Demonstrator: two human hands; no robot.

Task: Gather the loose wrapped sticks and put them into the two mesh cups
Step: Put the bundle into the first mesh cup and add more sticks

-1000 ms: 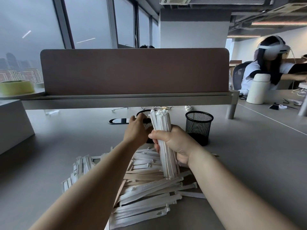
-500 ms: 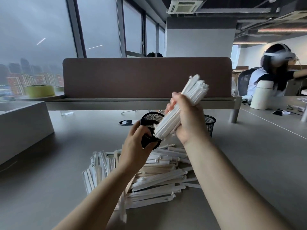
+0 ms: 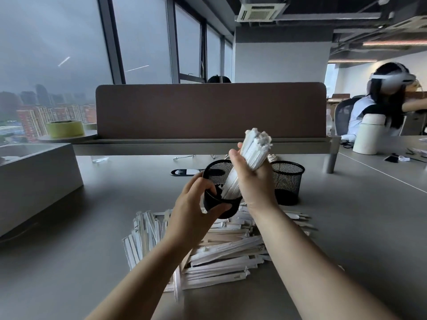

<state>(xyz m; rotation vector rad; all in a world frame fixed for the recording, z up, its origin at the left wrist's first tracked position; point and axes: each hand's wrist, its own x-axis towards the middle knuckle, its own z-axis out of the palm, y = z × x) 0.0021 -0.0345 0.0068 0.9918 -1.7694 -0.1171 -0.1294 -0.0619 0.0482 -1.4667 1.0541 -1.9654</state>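
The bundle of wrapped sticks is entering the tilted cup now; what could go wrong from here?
1. The left hand holds the mesh cup lifted and tilted, so the sticks could slide back out.
2. The bundle in the right hand looks wide for the cup's mouth; outer sticks might catch on the rim and fall.
3. A dropped stick would probably land in the loose pile below and need gathering again.
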